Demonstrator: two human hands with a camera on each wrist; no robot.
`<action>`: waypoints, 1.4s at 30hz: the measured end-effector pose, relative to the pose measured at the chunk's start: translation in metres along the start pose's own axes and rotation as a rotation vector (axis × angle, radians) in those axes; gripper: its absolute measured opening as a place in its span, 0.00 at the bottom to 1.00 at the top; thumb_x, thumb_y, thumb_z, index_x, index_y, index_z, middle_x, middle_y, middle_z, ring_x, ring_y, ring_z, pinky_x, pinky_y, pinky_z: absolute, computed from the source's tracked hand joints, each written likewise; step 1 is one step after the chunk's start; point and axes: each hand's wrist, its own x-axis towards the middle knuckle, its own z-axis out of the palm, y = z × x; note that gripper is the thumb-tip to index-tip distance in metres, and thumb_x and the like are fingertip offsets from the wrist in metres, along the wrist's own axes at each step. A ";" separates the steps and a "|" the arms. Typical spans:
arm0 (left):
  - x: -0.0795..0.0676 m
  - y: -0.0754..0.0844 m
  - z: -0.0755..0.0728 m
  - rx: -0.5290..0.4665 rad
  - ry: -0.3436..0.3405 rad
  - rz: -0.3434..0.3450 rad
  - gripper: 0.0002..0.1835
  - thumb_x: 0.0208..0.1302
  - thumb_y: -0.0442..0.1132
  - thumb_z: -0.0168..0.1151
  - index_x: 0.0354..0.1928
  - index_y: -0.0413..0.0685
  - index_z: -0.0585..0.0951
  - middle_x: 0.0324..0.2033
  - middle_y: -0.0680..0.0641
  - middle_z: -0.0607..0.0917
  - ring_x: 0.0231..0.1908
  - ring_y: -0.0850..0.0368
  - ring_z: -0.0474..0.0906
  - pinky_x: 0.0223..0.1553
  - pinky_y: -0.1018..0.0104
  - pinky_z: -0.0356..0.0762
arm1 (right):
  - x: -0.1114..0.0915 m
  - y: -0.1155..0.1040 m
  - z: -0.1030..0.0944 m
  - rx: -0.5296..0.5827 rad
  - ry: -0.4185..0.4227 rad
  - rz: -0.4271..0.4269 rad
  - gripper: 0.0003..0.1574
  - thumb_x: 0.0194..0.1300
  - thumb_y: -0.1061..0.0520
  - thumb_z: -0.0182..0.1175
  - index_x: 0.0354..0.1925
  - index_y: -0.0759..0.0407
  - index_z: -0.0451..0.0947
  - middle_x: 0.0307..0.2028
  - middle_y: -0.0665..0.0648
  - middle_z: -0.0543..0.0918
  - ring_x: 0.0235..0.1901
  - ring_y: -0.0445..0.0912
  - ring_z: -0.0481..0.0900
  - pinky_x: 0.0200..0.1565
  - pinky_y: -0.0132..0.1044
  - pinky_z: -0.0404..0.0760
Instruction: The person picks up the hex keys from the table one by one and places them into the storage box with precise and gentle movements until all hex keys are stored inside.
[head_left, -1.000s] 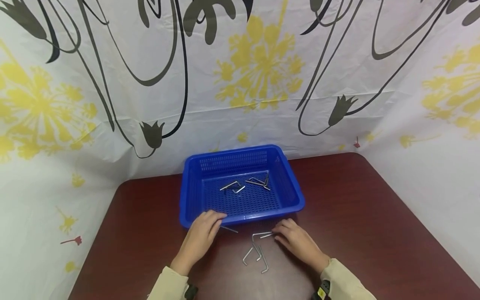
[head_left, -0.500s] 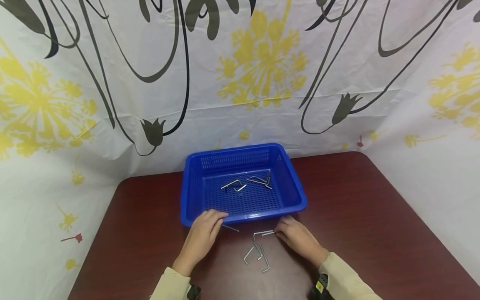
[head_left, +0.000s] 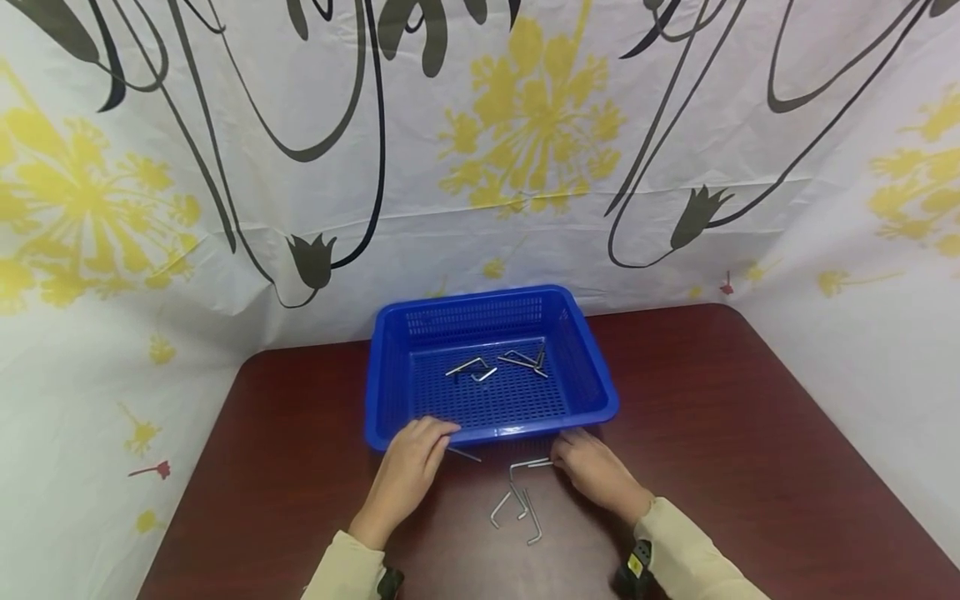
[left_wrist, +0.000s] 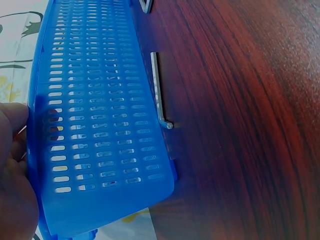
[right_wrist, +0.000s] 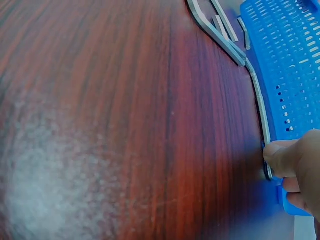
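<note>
A blue plastic basket [head_left: 495, 432] with slotted walls stands on the table, several L-shaped hex keys [head_left: 467, 366] lying on its floor. My left hand [head_left: 408, 467] holds the basket's front rim near its left corner, thumb on the edge in the left wrist view. One hex key [left_wrist: 158, 90] lies on the wood beside the basket wall there. At the front right, my right hand [head_left: 598, 473] pinches the end of another hex key [right_wrist: 260, 102] close to the basket. More loose hex keys [head_left: 533, 521] are spread between the hands.
The dark reddish wooden table [head_left: 690, 392] extends to both sides of the basket. A white cloth [head_left: 480, 242] with yellow and grey plant prints hangs behind and at the sides.
My right hand has shifted slightly toward the basket, its fingers curling in on the hex key. The left hand has stayed at the rim. The head view has moved a little.
</note>
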 end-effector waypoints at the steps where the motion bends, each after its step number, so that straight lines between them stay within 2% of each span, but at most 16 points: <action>1: 0.000 0.000 0.000 0.001 -0.002 0.000 0.08 0.63 0.33 0.58 0.42 0.49 0.82 0.35 0.53 0.82 0.37 0.57 0.76 0.39 0.64 0.74 | -0.001 0.000 0.000 -0.008 0.002 0.002 0.12 0.48 0.67 0.63 0.21 0.54 0.70 0.25 0.48 0.70 0.29 0.45 0.70 0.31 0.37 0.71; 11: 0.001 0.002 -0.001 0.005 -0.009 -0.013 0.09 0.63 0.33 0.58 0.43 0.49 0.82 0.35 0.52 0.82 0.37 0.57 0.76 0.39 0.63 0.74 | -0.008 -0.003 -0.005 0.010 -0.012 -0.003 0.11 0.52 0.61 0.64 0.25 0.54 0.70 0.26 0.47 0.69 0.29 0.44 0.68 0.33 0.37 0.71; 22: 0.000 0.002 -0.001 0.003 -0.006 -0.023 0.08 0.63 0.33 0.58 0.43 0.49 0.82 0.35 0.53 0.82 0.36 0.57 0.76 0.38 0.63 0.74 | -0.003 -0.013 -0.034 0.041 0.065 -0.020 0.08 0.53 0.61 0.62 0.28 0.53 0.70 0.28 0.47 0.68 0.30 0.42 0.66 0.33 0.35 0.70; 28: 0.000 0.002 -0.001 0.004 -0.007 -0.016 0.08 0.63 0.33 0.57 0.43 0.49 0.82 0.35 0.52 0.82 0.36 0.57 0.76 0.38 0.63 0.74 | 0.000 -0.020 -0.047 0.037 0.126 -0.068 0.05 0.55 0.61 0.58 0.27 0.54 0.70 0.28 0.47 0.67 0.29 0.43 0.65 0.32 0.35 0.69; 38: 0.000 0.003 0.000 0.006 -0.002 -0.013 0.08 0.63 0.33 0.57 0.42 0.48 0.82 0.35 0.52 0.82 0.35 0.56 0.76 0.38 0.62 0.74 | 0.008 -0.026 -0.065 0.072 0.164 -0.080 0.02 0.57 0.62 0.55 0.30 0.55 0.71 0.29 0.47 0.68 0.31 0.43 0.66 0.34 0.35 0.70; 42: 0.000 0.003 0.000 0.010 0.004 -0.007 0.08 0.63 0.33 0.57 0.42 0.48 0.82 0.34 0.52 0.81 0.35 0.57 0.76 0.37 0.62 0.74 | 0.015 -0.026 -0.072 0.075 0.194 -0.087 0.04 0.62 0.60 0.50 0.30 0.56 0.71 0.28 0.48 0.67 0.30 0.43 0.65 0.32 0.34 0.69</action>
